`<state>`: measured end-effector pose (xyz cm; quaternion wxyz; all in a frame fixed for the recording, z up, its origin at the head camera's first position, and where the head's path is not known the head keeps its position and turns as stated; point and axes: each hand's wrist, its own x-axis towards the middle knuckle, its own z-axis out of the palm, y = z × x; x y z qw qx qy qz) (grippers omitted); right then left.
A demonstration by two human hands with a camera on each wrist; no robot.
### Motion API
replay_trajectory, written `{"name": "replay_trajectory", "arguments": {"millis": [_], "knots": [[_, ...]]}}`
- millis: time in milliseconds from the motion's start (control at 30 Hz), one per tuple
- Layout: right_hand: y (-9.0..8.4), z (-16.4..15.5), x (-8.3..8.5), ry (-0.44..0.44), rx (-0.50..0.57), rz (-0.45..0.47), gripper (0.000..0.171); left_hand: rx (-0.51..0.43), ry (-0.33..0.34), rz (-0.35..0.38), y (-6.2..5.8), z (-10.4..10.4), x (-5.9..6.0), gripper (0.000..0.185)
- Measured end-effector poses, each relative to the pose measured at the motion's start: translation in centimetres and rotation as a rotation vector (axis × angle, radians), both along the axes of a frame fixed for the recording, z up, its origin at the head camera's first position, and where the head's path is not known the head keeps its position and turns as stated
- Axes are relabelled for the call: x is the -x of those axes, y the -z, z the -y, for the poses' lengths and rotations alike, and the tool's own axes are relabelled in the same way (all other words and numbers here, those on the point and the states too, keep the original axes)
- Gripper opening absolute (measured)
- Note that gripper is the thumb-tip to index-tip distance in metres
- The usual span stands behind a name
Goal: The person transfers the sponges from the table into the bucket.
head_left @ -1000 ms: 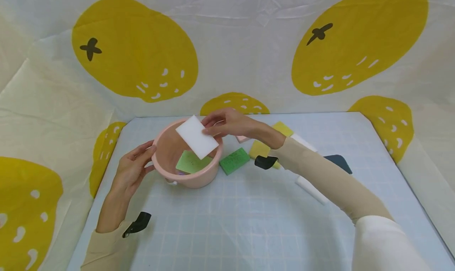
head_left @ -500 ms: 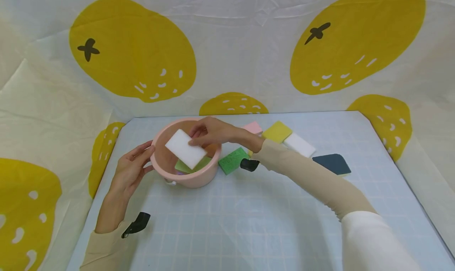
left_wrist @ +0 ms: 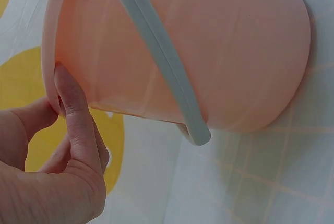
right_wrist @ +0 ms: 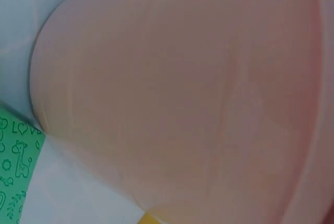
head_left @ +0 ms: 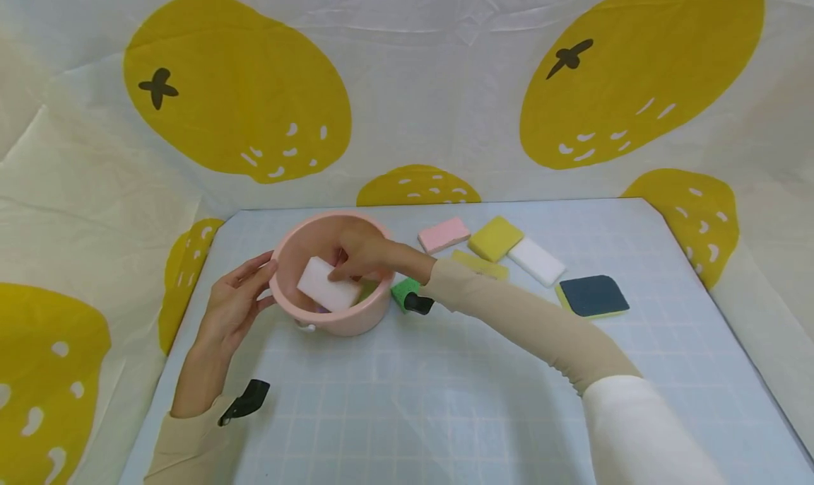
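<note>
A pink bucket [head_left: 356, 322] stands upright at the back left of the table. My left hand [head_left: 230, 305] pinches its left rim; in the left wrist view the fingers lie along the outer wall below the rim, near the pale grey handle [left_wrist: 162, 57]. Inside the bucket, my right hand [head_left: 364, 253] holds a white sponge [head_left: 327, 285] by its right side, tilted. A bit of light green sponge [head_left: 369, 288] shows beneath it. The right wrist view shows mostly the bucket's outer wall [right_wrist: 156, 88], hiding the right hand's fingers.
Just right of the bucket lies a green sponge [head_left: 404, 291], partly covered by the right wrist. Farther right are a pink sponge [head_left: 444, 235], two yellow sponges [head_left: 495, 238], a flat white sponge [head_left: 536, 261] and a dark-topped sponge [head_left: 594, 296]. A lemon-print cloth [head_left: 432, 103] rises behind.
My right hand has carried the white sponge left and down, from over the bucket's rim to inside it. The left hand has stayed on the rim.
</note>
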<state>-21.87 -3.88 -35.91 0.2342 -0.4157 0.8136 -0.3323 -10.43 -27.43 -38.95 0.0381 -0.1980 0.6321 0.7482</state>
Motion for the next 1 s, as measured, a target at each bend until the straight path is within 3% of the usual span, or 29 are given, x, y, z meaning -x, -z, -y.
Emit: {"name": "replay_trajectory", "arguments": {"millis": [100,267,400,567,833,900,1000], "knots": [[0.3,0.3,-0.2,0.005,-0.035,0.023,0.014,-0.005,0.002,0.002,0.0,0.0,0.0,0.073],[0.8,0.6,-0.8,0.075,-0.080,0.197,0.013,-0.006,0.003,0.003,0.0,0.0,0.0,0.074],[1.0,0.7,-0.9,0.098,-0.145,0.252,0.012,-0.008,0.004,-0.005,0.1,0.0,0.1,0.074],[0.8,0.6,-0.8,0.065,-0.176,0.200,0.014,-0.011,0.013,-0.010,0.1,0.0,0.0,0.073],[-0.2,-0.1,0.0,-0.043,-0.066,-0.109,0.011,0.000,0.006,0.012,-0.1,-0.1,0.0,0.075],[-0.4,-0.4,0.2,-0.063,-0.010,-0.096,0.008,0.001,0.003,0.015,-0.1,0.0,0.0,0.075],[-0.7,-1.0,0.3,-0.089,0.077,0.007,0.009,0.002,0.008,0.017,0.0,0.0,0.0,0.075]]}}
